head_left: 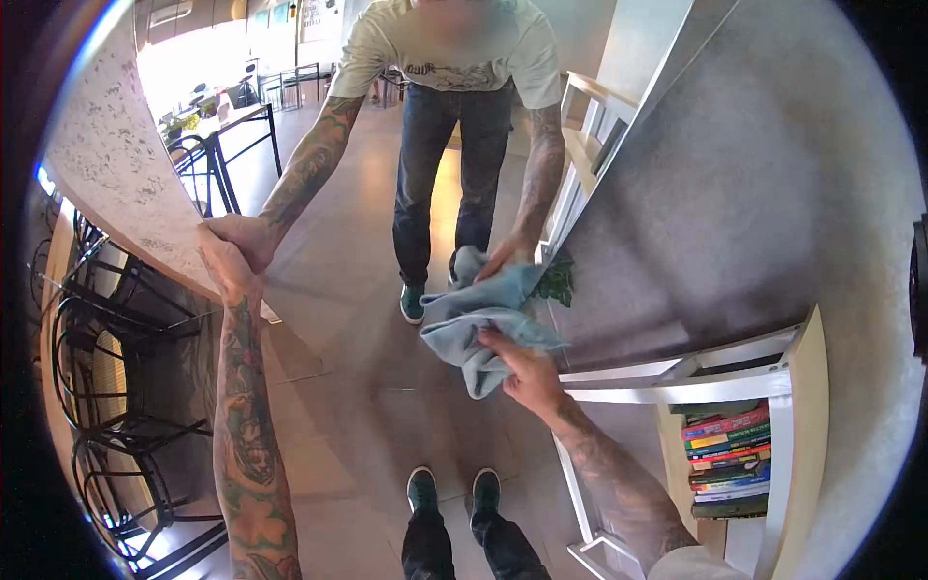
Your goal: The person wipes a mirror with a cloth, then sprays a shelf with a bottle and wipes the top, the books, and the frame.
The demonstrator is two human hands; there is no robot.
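A large mirror (338, 213) stands in front of me and reflects my body and arms. At its left edge is my left hand (229, 266), fingers closed around the rim and meeting their own reflection. My right hand (530, 372) grips a bunched grey-blue cloth (469, 353), its thumb lying over the folds. The cloth is up against the glass or very near it, its reflection just above; the fingers beneath it are mostly hidden.
To the right stands a white and wood shelf (807, 416) with stacked books (730, 449). Black metal-framed chairs (111, 387) are at the left, near a speckled pale surface (106, 126). My shoes (422, 488) are on the tiled floor (358, 435). Tables and a green plant show in the reflection.
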